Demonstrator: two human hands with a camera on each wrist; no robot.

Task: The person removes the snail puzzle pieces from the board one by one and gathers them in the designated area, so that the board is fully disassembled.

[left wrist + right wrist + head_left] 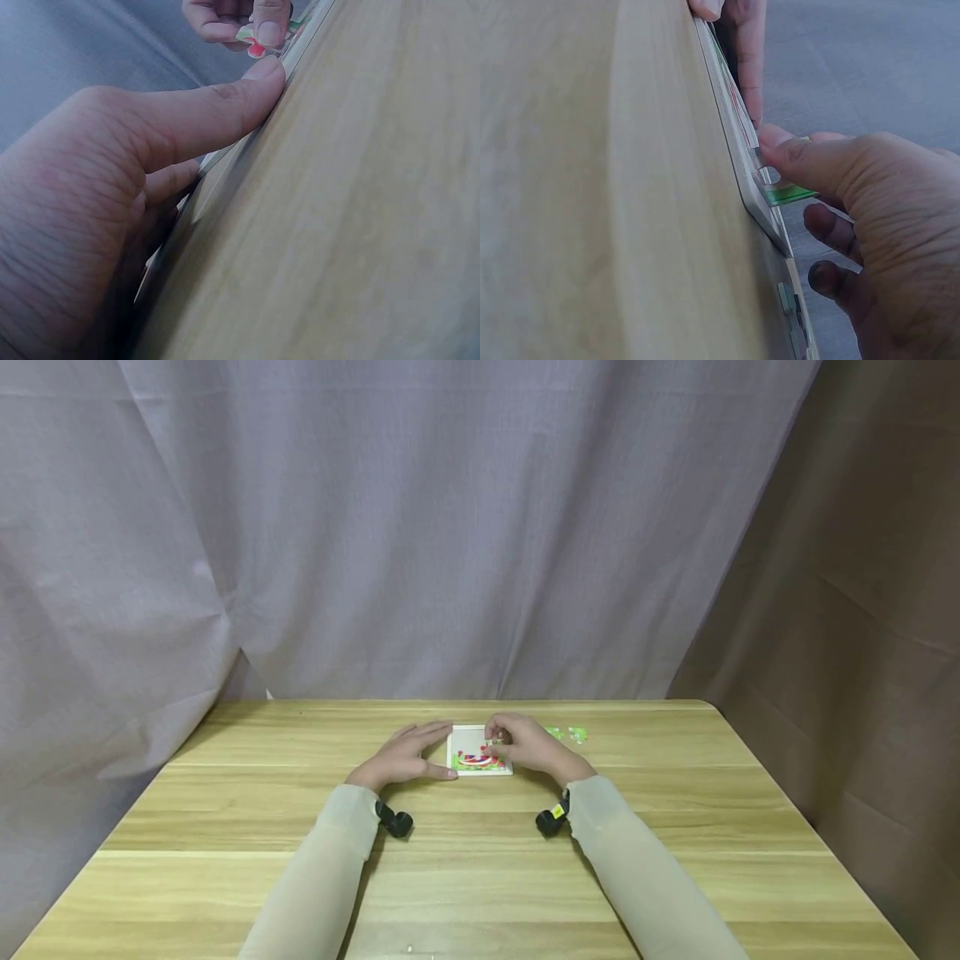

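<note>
A white-framed jigsaw puzzle tray (480,774) lies on the table, with joined red, white, blue and green pieces (478,762) along its near side. My left hand (405,755) rests at the tray's left side, fingers extended and thumb touching the near left corner. Over the tray's right part, my right hand (528,747) pinches a puzzle piece between thumb and fingers. In the left wrist view that puzzle piece (257,51) shows green with a red knob. Its green edge (789,194) appears tilted above the tray rim in the right wrist view; the rest is hidden by fingers.
Loose green puzzle pieces (577,735) lie on the wooden table (480,877) just right of the right hand. A grey curtain (450,543) hangs behind the table's far edge, and a brown one (847,635) hangs along the right side.
</note>
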